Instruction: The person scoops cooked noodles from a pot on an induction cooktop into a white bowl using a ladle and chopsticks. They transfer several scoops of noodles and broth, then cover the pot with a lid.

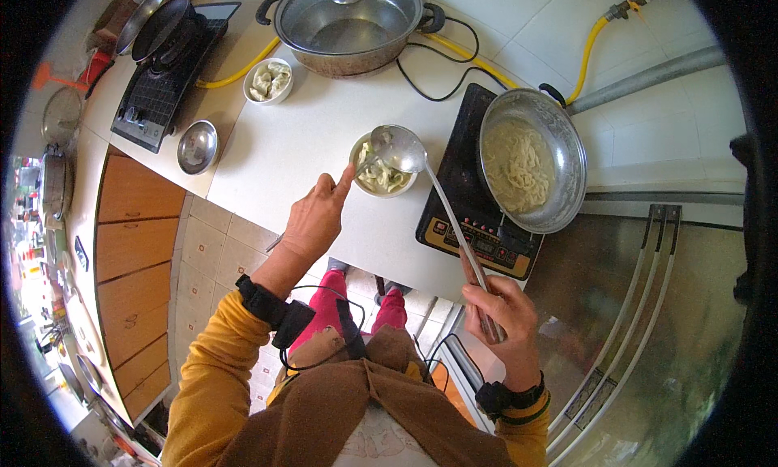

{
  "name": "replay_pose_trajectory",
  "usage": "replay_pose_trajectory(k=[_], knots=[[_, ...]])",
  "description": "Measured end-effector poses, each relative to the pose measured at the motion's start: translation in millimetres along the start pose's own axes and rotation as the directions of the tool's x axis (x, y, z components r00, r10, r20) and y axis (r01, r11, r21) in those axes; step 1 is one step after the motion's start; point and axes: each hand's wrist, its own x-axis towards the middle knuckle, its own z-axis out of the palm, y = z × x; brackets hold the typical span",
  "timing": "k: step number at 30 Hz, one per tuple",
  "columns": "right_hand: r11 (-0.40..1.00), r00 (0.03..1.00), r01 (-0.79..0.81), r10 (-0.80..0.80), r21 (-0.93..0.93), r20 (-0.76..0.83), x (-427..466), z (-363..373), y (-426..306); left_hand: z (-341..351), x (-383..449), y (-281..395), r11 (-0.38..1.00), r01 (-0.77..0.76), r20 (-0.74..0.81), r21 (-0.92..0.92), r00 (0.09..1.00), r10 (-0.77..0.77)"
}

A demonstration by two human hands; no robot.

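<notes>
My right hand grips the wooden handle of a metal ladle. The ladle's round bowl hangs over the far edge of a white bowl of food that looks like dumplings. In my left hand is a slim metal utensil, its tip reaching over the same bowl beside the ladle. My fingers hide most of its length, so its exact kind is unclear. To the right, a metal wok holds pale noodle-like pieces in liquid, standing on a black induction cooker.
A large lidded electric pan stands at the back. Further left are a small bowl of dumplings, a steel bowl near the counter edge and a gas stove bearing pans. A yellow hose and black cables run behind.
</notes>
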Motion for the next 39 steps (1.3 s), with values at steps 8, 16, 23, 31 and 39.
replay_pose_trajectory(k=[8, 16, 23, 31, 39], knots=[[0.999, 1.0, -0.009, 0.009, 0.039, 0.004, 1, -1, -2, -7, -1, 1, 1.0, -0.023, -0.075, 0.014, 0.997, 0.024], [0.998, 0.999, -0.046, 0.046, 0.041, 0.008, -1, -4, -3, -5, -10, -1, 1.0, -0.023, -0.069, 0.0, 0.997, 0.023], [0.998, 0.998, -0.038, 0.041, 0.05, -0.046, -5, -2, 3, -2, -24, -10, 0.998, -0.01, 0.095, 0.055, 0.995, 0.004], [0.682, 0.809, -0.196, 0.519, 0.705, -0.277, -36, 11, 29, 8, -27, -5, 0.844, 0.029, -0.128, -0.536, 0.985, -0.115], [0.707, 0.581, -0.105, 0.614, 0.7, -0.534, -58, -30, 59, 24, -12, 56, 0.476, 0.276, 0.265, -0.835, 0.96, -0.091]])
